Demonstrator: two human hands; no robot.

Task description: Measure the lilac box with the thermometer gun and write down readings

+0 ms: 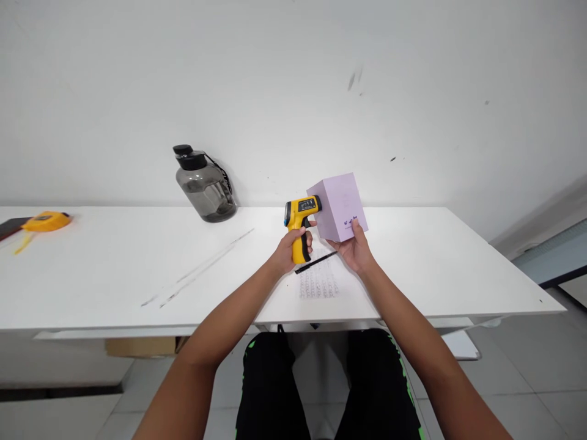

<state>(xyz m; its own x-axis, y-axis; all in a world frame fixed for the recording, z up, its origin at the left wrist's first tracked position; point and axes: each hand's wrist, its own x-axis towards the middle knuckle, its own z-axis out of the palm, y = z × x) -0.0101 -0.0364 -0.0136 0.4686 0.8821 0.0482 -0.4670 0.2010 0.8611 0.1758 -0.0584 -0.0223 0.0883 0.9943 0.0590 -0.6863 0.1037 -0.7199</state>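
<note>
My left hand [290, 245] is wrapped round the handle of a yellow and black infrared thermometer [299, 211], one finger at its trigger. The thermometer's black nose points right, close against the side of a lilac box [343, 205]; I cannot tell whether they touch. My right hand [356, 247] grips that box from below, with the thumb on its front face near small dark printed marks. The box is tilted above the table. Below both hands, a black pen [316, 263] lies slantwise across a sheet of paper [318, 284] covered in handwriting.
A large grey see-through bottle [206, 186] with a black lid stands against the wall, left of my hands. At the far left lies a yellow tape measure [48, 221] beside a dark flat object [13, 227]. The white table [114, 269] has dark smudges and ends at the right.
</note>
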